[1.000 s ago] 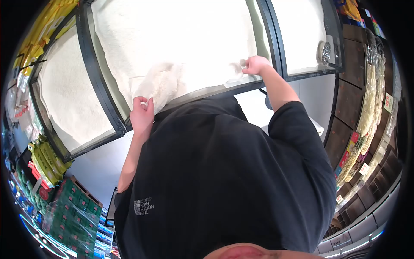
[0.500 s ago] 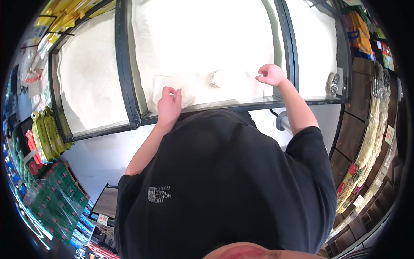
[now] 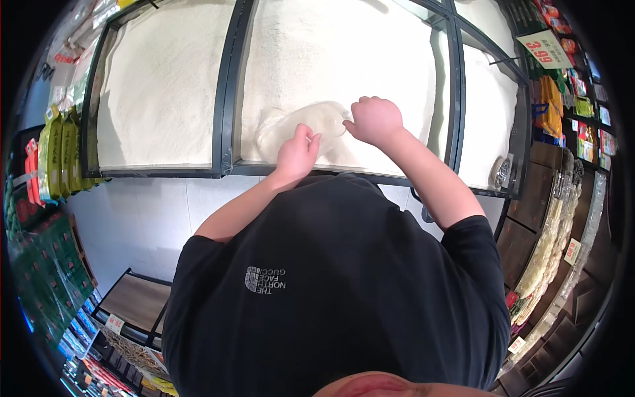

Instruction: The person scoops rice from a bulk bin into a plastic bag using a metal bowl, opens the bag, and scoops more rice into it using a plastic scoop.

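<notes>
A clear plastic bag lies puffed out on the white flour-like powder at the near side of the middle bin. My left hand is over the bag's near side, thumb and fingers pinched together on its film. At the bag's right end is my right hand, its fingers curled closed on what looks like the gathered end of the bag. The curled fingers hide most of that end. What the bag contains is hard to tell against the pale powder.
Dark frames divide the bins, with powder in the left bin too. A shiny metal object rests in the right bin's near corner. Green packs hang at left; a price sign stands at right.
My right hand has moved left, towards my left hand. The bag now shows larger and puffed out between them. The view has shifted, and the bins appear moved to the right.
</notes>
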`<control>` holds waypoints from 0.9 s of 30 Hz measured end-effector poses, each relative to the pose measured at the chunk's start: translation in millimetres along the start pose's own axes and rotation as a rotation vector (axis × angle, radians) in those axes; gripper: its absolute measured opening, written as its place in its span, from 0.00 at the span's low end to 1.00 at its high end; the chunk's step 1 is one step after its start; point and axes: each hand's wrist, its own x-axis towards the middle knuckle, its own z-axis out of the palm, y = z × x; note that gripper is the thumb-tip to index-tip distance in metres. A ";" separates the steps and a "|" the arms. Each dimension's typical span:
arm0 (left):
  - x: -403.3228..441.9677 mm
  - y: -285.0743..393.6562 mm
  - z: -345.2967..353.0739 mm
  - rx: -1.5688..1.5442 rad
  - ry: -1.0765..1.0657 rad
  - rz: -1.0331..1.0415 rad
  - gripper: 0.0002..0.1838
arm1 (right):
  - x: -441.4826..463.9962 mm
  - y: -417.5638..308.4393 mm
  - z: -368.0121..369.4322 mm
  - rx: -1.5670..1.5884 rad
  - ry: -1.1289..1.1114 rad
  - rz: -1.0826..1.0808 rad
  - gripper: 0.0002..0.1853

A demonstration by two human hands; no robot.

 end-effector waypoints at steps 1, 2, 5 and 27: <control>-1.0 -0.1 -2.3 0.001 -0.006 0.004 0.13 | -1.1 -8.2 -2.5 -0.026 0.015 0.002 0.21; -1.6 -0.4 -4.4 -0.003 -0.011 0.003 0.13 | -3.4 -13.6 -6.4 -0.016 0.004 0.018 0.21; -3.3 -3.7 -10.3 -0.016 -0.022 0.010 0.13 | -12.4 -15.7 -14.3 -0.001 -0.018 0.071 0.19; -4.6 19.1 -42.6 0.333 -0.375 -0.114 0.46 | -88.1 232.5 220.4 0.445 -0.190 0.753 0.20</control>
